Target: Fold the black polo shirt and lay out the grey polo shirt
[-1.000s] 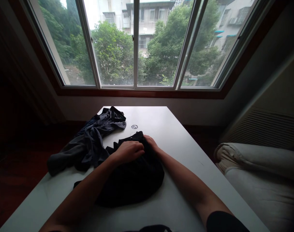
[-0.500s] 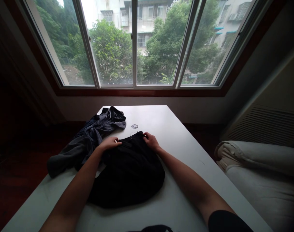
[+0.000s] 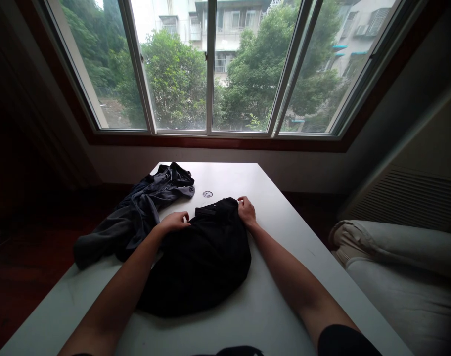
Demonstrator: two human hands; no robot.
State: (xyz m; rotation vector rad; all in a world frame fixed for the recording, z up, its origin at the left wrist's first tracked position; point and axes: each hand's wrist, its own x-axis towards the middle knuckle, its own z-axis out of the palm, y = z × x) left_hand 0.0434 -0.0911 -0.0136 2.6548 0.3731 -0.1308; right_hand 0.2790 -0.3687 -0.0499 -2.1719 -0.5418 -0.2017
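A black garment (image 3: 199, 269) lies bunched on the white table (image 3: 285, 267), its narrower end pointing toward the window. I cannot tell its exact kind. A short dark strap or band shows near its far edge. My left hand (image 3: 175, 221) is at the far left edge of the garment, thumb and forefinger slightly apart with no cloth visible between them. At the far right corner, my right hand (image 3: 247, 211) has its fingers curled against the cloth. The fingertips there are partly hidden.
A crumpled dark grey garment with buttons (image 3: 140, 217) lies to the left and hangs toward the table's edge. A small round dark-and-white mark or disc (image 3: 207, 194) is on the tabletop. Pale padded furniture (image 3: 403, 267) stands to the right, and a window (image 3: 210, 133) rises beyond the table.
My right hand has moved right, and the garment's far corner has shifted right with it. My left hand's finger and thumb have parted, exposing a dark strap or band at the edge.
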